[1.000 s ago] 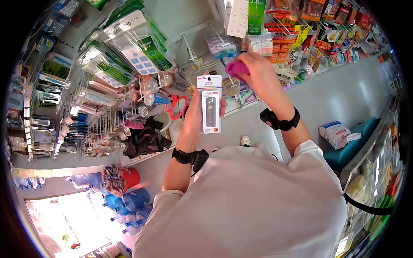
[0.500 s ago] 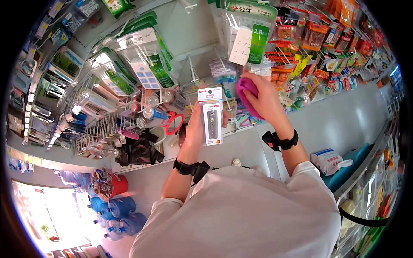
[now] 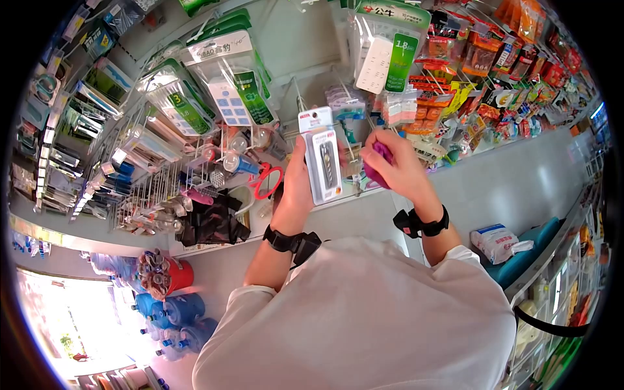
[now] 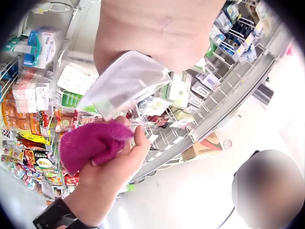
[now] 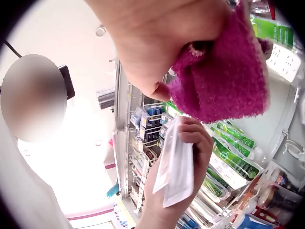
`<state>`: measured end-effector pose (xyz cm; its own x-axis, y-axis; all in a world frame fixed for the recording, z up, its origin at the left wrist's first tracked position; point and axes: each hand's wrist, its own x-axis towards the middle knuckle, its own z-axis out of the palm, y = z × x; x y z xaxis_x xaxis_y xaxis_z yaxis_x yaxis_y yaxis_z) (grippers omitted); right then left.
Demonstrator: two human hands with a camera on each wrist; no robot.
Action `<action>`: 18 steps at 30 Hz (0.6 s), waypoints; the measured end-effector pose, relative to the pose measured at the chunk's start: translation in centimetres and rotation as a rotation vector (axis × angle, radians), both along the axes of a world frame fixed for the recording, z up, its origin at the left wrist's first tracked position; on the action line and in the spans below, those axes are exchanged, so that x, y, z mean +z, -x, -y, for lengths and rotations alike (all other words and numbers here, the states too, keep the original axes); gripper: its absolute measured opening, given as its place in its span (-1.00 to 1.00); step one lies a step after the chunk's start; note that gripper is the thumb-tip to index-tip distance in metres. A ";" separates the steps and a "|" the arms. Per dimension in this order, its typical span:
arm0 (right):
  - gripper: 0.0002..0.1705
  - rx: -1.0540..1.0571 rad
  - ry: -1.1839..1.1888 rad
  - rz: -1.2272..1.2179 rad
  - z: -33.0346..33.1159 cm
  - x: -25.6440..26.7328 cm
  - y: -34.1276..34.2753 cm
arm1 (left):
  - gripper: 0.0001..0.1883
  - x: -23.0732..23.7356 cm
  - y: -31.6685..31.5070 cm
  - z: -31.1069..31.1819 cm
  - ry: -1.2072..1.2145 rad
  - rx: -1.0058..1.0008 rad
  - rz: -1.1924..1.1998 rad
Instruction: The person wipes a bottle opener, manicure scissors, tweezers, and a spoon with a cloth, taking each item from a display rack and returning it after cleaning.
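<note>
My left hand grips a blister pack by its sides, upright, its printed card facing up and a dark metallic item inside. In the right wrist view the fingers of the left hand curl round the edge of the clear pack. To the right, my right hand holds a bunched magenta cloth, apart from the pack. The left wrist view shows the fuzzy cloth pinched in the right hand, below the pack.
Hanging power strip packs and snack packets line the rack beyond the hands. Red scissors hang left of the left hand. Blue water bottles and a red bucket stand lower left; a white bag lies at the right.
The right hand has lowered slightly and the magenta cloth is more bunched up within it. The pack in the left hand has risen a little and now tilts. The camera view has shifted.
</note>
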<state>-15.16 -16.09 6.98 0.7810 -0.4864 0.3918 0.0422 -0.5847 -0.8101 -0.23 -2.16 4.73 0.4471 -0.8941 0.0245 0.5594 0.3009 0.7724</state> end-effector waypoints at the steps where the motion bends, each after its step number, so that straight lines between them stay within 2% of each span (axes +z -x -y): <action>1: -0.69 0.017 -0.030 -0.072 -1.1 0.3 0.1 | -0.40 0.2 -0.2 -0.3 0.012 0.027 -0.016; 2: -0.63 0.034 -0.059 -0.143 -2.1 0.4 0.1 | -0.45 0.4 0.2 -0.5 0.003 0.126 0.032; 3: -0.63 0.033 -0.063 -0.146 -3.0 0.0 -0.4 | -0.45 0.5 0.2 -0.6 -0.001 0.125 0.029; 5: -0.65 0.016 0.016 -0.012 -4.6 -1.6 -1.7 | -0.48 0.4 0.1 -0.4 -0.027 0.187 0.127; 7: -0.64 0.023 0.048 -0.011 -4.9 -2.8 -2.3 | -0.48 0.1 0.1 -0.4 -0.054 0.217 0.143; 9: -0.66 0.169 -0.349 -0.100 -4.6 -3.1 -2.7 | -0.48 0.3 -0.5 -1.1 -0.158 0.227 0.331; 10: -0.69 0.238 -0.406 -0.044 -3.9 -4.8 -3.3 | -0.52 1.3 -0.5 -1.8 -0.148 0.218 0.405; 11: -0.66 0.357 -0.737 -0.028 -3.5 -6.2 -3.0 | -0.52 1.2 -1.0 -2.3 -0.156 0.208 0.400; 13: -0.58 0.507 -1.209 0.113 -4.1 -6.6 -2.3 | -0.54 1.0 -2.1 -2.9 -0.061 0.045 0.169; 14: -0.49 0.540 -1.293 0.182 -4.4 -7.0 -1.8 | -0.61 0.9 -2.1 -3.1 -0.047 0.048 0.213; 17: -0.52 0.469 -1.431 0.252 -6.5 -7.1 -1.3 | -0.66 0.0 -1.2 -3.2 -0.056 0.093 0.193; 18: -0.54 0.389 -1.433 0.177 -7.2 -6.4 -1.3 | -0.69 0.0 -1.0 -3.3 -0.046 0.095 0.166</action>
<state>-13.87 -8.85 0.55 0.9433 -0.3077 -0.1246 0.1609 0.7521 -0.6391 0.79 1.15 4.75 0.5229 -0.8499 0.0649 0.3936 0.3083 0.8661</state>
